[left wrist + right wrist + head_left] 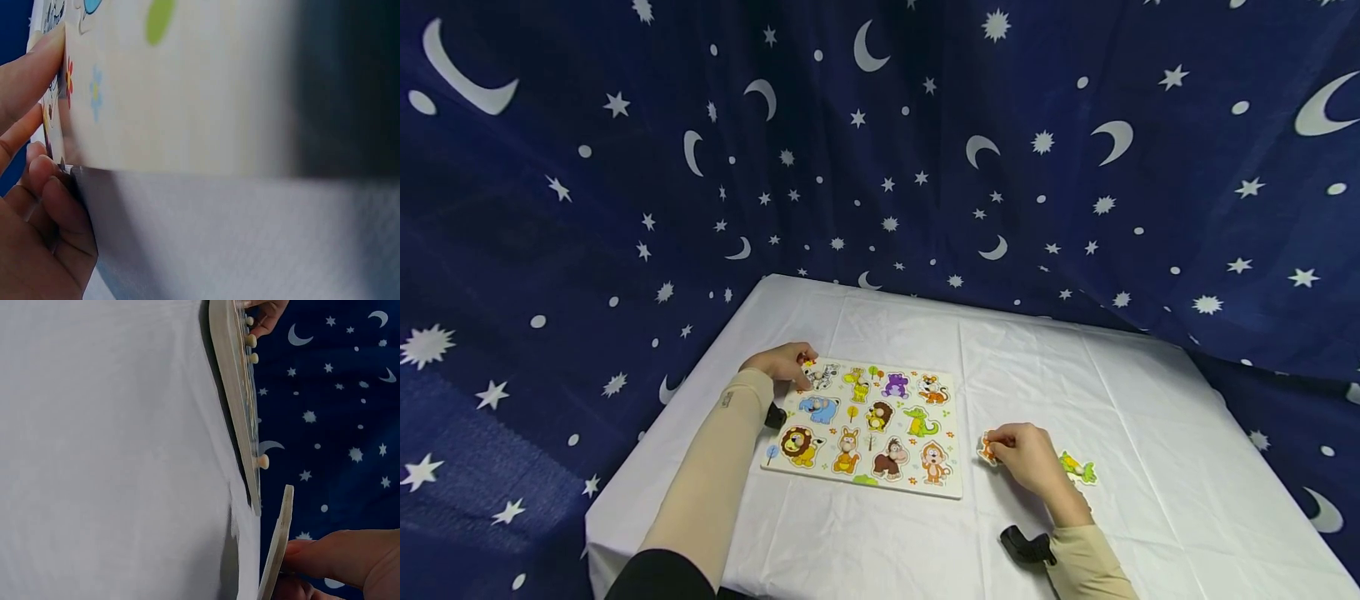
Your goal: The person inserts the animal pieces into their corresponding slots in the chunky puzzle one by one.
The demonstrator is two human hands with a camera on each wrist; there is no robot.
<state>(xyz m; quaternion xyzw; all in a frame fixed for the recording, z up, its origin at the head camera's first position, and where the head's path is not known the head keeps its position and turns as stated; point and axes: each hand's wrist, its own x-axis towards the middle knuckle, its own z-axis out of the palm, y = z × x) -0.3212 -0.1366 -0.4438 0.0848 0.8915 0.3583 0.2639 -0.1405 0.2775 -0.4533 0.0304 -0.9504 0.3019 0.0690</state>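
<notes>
A wooden puzzle board (865,481) with animal pictures lies on the white-covered table. My left hand (781,362) grips its far left corner, the thumb on top beside the zebra (824,377). In the left wrist view, the other fingers (59,200) curl at the board's edge. My right hand (1026,454), right of the board, pinches an orange-and-white animal puzzle piece (987,450). The right wrist view shows this piece (277,547) edge-on, tilted and apart from the board; its picture is hidden there. A green crocodile piece (1077,468) lies just right of my right hand.
Small round knobs (264,462) stand up from the board. A black wrist-camera mount (1026,546) hangs by the right wrist, another (775,416) by the left. Behind the table hangs a dark blue curtain (925,208) with moons and stars. The tablecloth (1022,358) has creases.
</notes>
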